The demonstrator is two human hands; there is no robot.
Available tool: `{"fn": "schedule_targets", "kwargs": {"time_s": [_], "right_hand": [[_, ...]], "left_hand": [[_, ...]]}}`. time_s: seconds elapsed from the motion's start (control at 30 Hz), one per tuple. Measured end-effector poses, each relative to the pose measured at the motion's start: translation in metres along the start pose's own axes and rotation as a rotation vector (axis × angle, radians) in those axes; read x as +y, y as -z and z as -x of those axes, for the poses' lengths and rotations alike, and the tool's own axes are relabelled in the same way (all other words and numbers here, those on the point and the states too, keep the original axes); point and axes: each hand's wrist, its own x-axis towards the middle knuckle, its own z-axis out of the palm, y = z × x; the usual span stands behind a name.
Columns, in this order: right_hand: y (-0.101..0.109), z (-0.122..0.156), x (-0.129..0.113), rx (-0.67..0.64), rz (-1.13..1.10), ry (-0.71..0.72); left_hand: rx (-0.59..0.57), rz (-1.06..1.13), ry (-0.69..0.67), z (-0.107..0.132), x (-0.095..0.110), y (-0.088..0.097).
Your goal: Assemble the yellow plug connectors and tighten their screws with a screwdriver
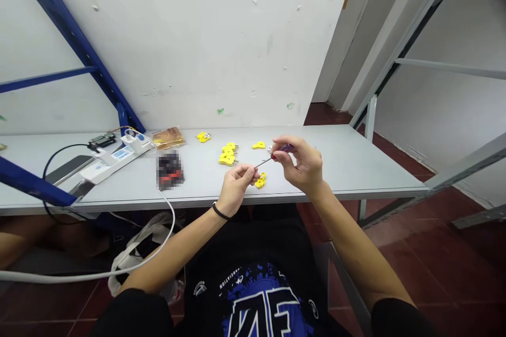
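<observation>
Purple-handled screwdriver pinched in right hand fingertips, over white table; tip at left hand, fingers pressed together, anything held hidden; yellow thermocouple connectors just beyond.

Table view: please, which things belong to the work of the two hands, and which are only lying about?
Belonging to the work:
the right hand, gripping a small purple-handled screwdriver; the left hand, close to its tip; the yellow plastic connectors, probably.

Lying about:
the power strip; the phone; the white cable.
</observation>
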Motion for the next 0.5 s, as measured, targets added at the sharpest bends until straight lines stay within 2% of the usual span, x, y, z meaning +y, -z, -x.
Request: {"fn": "schedule_targets", "kwargs": {"time_s": [0.13, 0.27, 0.4, 0.5], "right_hand": [[-0.002, 0.001, 0.002, 0.031, 0.042, -0.066], [-0.002, 0.002, 0.008, 0.06, 0.038, -0.105], [-0.003, 0.007, 0.021, 0.077, 0.012, -0.199], [-0.005, 0.013, 0.036, 0.041, 0.023, -0.271]], "left_hand": [[0.018, -0.011, -0.023, -0.004, -0.006, 0.003], [-0.015, -0.111, -0.053, -0.011, -0.014, 0.012], [0.007, -0.272, -0.095, -0.02, -0.019, 0.023], [0.014, -0.459, -0.149, -0.024, -0.02, 0.03]]}}
